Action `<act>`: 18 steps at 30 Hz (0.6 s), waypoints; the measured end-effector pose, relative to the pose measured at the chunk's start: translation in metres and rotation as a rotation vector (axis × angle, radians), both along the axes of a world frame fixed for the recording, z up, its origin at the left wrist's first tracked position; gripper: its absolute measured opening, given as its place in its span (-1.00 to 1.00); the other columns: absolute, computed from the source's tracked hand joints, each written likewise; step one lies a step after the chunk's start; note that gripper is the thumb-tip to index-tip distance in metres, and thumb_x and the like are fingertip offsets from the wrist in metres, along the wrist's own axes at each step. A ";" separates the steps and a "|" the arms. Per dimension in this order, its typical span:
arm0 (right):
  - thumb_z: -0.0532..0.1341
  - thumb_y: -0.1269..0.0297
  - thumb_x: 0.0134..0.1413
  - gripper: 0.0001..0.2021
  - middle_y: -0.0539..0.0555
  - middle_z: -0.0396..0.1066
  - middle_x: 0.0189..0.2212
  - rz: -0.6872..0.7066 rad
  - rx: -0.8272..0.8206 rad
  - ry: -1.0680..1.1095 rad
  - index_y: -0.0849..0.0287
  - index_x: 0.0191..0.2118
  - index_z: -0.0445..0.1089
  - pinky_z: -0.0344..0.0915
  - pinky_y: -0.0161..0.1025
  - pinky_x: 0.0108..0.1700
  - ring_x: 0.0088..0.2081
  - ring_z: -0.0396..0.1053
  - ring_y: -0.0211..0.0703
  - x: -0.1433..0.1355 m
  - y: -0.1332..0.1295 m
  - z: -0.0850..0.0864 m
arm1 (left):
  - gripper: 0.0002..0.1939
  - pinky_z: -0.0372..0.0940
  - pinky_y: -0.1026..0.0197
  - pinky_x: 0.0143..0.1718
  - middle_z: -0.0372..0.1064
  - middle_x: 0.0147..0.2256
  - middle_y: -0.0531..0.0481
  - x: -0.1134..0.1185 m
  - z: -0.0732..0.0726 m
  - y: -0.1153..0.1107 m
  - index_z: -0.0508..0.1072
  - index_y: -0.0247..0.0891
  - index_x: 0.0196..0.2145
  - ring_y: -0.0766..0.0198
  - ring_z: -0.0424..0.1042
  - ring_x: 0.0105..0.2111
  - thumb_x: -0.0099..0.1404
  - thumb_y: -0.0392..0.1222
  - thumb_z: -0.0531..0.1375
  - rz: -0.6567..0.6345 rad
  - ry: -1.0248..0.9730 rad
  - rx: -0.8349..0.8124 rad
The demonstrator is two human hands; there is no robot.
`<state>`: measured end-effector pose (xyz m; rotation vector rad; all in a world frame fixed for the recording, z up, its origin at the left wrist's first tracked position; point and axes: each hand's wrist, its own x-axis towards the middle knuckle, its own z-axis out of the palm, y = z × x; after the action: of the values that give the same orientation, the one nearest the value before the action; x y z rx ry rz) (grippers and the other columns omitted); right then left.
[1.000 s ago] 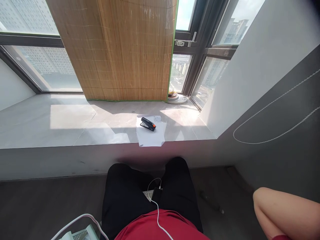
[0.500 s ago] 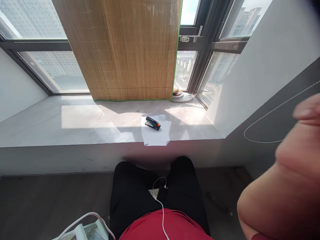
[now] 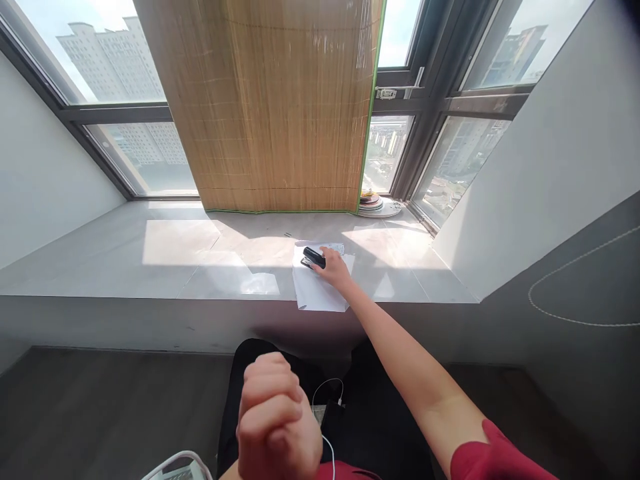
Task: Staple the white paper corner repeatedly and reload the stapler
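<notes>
A black stapler (image 3: 314,257) lies on white sheets of paper (image 3: 320,293) on the windowsill. My right hand (image 3: 334,268) has its fingers and thumb around the stapler's right end, covering that end. Much closer to the camera, above my lap, my left hand (image 3: 277,413) is curled into a fist. Nothing shows in its fingers, and it touches neither the paper nor the stapler.
A bamboo blind (image 3: 285,107) hangs before the window, its lower edge near the sill (image 3: 170,267). Stacked plates (image 3: 377,205) stand in the right corner. A white cable (image 3: 327,450) runs over my lap; a white basket (image 3: 183,472) is at lower left.
My right hand has reached from the right side to the stapler and taken hold of it. My left hand has come into view above my lap. The view has tilted up slightly.
</notes>
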<state>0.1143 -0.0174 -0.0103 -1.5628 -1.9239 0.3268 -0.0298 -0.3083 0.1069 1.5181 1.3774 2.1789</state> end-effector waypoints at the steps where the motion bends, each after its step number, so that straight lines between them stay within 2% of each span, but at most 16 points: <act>1: 0.37 0.15 0.29 -0.51 0.28 0.52 0.06 0.005 -0.021 -0.002 0.14 0.27 0.38 0.42 0.05 0.11 0.12 0.43 0.23 -0.004 0.003 -0.001 | -0.66 0.35 0.09 -0.29 0.32 -0.40 0.02 0.002 -0.004 0.024 0.39 -0.15 -0.32 0.17 0.39 -0.36 0.60 0.05 0.11 0.014 -0.025 0.044; 3: 0.31 0.21 0.33 -0.64 0.23 0.57 -0.03 -0.003 -0.040 0.009 0.12 0.18 0.43 0.42 -0.03 0.00 0.01 0.47 0.16 -0.014 0.004 -0.003 | -0.61 0.27 0.13 -0.29 0.22 -0.44 0.04 0.008 -0.009 0.079 0.30 -0.16 -0.39 0.22 0.30 -0.39 0.63 -0.02 0.03 0.047 -0.105 0.070; 4: 0.28 0.24 0.34 -0.70 0.21 0.59 -0.07 -0.014 -0.037 0.027 0.11 0.13 0.46 0.40 -0.06 -0.04 -0.04 0.49 0.13 -0.018 0.004 -0.003 | -0.61 0.26 0.15 -0.27 0.22 -0.42 0.04 0.012 -0.010 0.108 0.28 -0.17 -0.41 0.24 0.29 -0.38 0.63 -0.08 0.00 0.075 -0.164 0.033; 6: 0.25 0.29 0.35 -0.77 0.18 0.61 -0.10 -0.045 -0.016 0.094 0.10 0.06 0.49 0.39 -0.09 -0.06 -0.08 0.51 0.09 -0.022 0.004 -0.004 | -0.60 0.25 0.18 -0.28 0.23 -0.43 0.04 0.020 -0.013 0.167 0.28 -0.16 -0.39 0.25 0.28 -0.39 0.64 -0.11 -0.06 0.080 -0.207 -0.086; 8: 0.23 0.29 0.34 -0.76 0.18 0.62 -0.08 -0.092 0.025 0.184 0.09 0.07 0.50 0.39 -0.09 -0.04 -0.08 0.53 0.10 -0.014 0.004 -0.004 | -0.61 0.29 0.18 -0.26 0.33 -0.41 0.00 0.023 -0.019 0.223 0.32 -0.16 -0.38 0.22 0.35 -0.37 0.62 -0.14 -0.08 0.078 -0.189 -0.226; 9: 0.23 0.29 0.33 -0.73 0.19 0.63 -0.06 -0.112 0.054 0.221 0.10 0.09 0.50 0.40 -0.07 -0.02 -0.06 0.54 0.11 -0.005 0.004 -0.003 | -0.62 0.33 0.16 -0.21 0.40 -0.37 -0.04 0.021 -0.025 0.247 0.35 -0.16 -0.36 0.19 0.40 -0.33 0.61 -0.17 -0.09 0.080 -0.128 -0.299; 11: 0.22 0.27 0.30 -0.66 0.22 0.62 0.00 -0.140 0.126 0.247 0.11 0.14 0.51 0.41 -0.02 0.05 0.00 0.54 0.15 0.024 0.006 0.000 | -0.69 0.40 0.07 0.01 0.56 -0.17 -0.16 0.009 -0.041 0.285 0.49 -0.18 -0.24 0.11 0.52 -0.12 0.57 -0.22 -0.02 -0.083 0.212 -0.413; 12: 0.22 0.26 0.28 -0.64 0.23 0.60 0.03 -0.133 0.164 0.230 0.12 0.15 0.51 0.40 0.01 0.09 0.02 0.53 0.18 0.043 0.007 0.001 | -0.73 0.38 0.01 0.14 0.58 -0.01 -0.21 0.000 -0.051 0.297 0.54 -0.18 -0.13 0.06 0.52 0.05 0.55 -0.22 0.03 -0.194 0.414 -0.461; 13: 0.20 0.27 0.25 -0.61 0.24 0.59 0.06 -0.132 0.200 0.203 0.12 0.16 0.51 0.39 0.05 0.12 0.05 0.51 0.19 0.063 0.008 0.001 | -0.72 0.29 -0.07 0.30 0.50 0.19 -0.23 -0.010 -0.062 0.305 0.56 -0.18 0.03 0.01 0.42 0.25 0.54 -0.21 0.07 -0.271 0.621 -0.518; 14: 0.19 0.28 0.23 -0.59 0.24 0.59 0.05 -0.132 0.213 0.171 0.11 0.17 0.52 0.37 0.08 0.14 0.06 0.50 0.21 0.083 0.008 0.001 | -0.65 0.16 -0.20 0.41 0.38 0.34 -0.24 -0.020 -0.073 0.310 0.53 -0.16 0.17 -0.06 0.27 0.39 0.53 -0.19 0.10 -0.294 0.803 -0.608; 16: 0.17 0.28 0.21 -0.56 0.24 0.59 0.02 -0.156 0.201 0.110 0.10 0.17 0.52 0.33 0.14 0.16 0.06 0.47 0.23 0.120 0.006 -0.002 | -0.50 -0.06 -0.45 0.47 0.15 0.49 -0.24 -0.038 -0.093 0.312 0.39 -0.11 0.37 -0.21 0.02 0.53 0.54 -0.09 0.12 -0.283 1.054 -0.797; 18: 0.16 0.27 0.20 -0.56 0.24 0.59 0.01 -0.191 0.163 0.056 0.09 0.16 0.52 0.29 0.19 0.17 0.06 0.45 0.25 0.146 0.001 -0.008 | -0.45 -0.15 -0.51 0.48 0.05 0.53 -0.21 -0.052 -0.110 0.308 0.30 -0.07 0.45 -0.22 -0.06 0.55 0.58 0.01 0.06 -0.285 1.181 -0.841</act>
<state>0.2600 -0.0161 -0.0186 -1.5958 -1.6985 0.1275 -0.0814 -0.0004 -0.0031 2.3579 1.7546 0.2335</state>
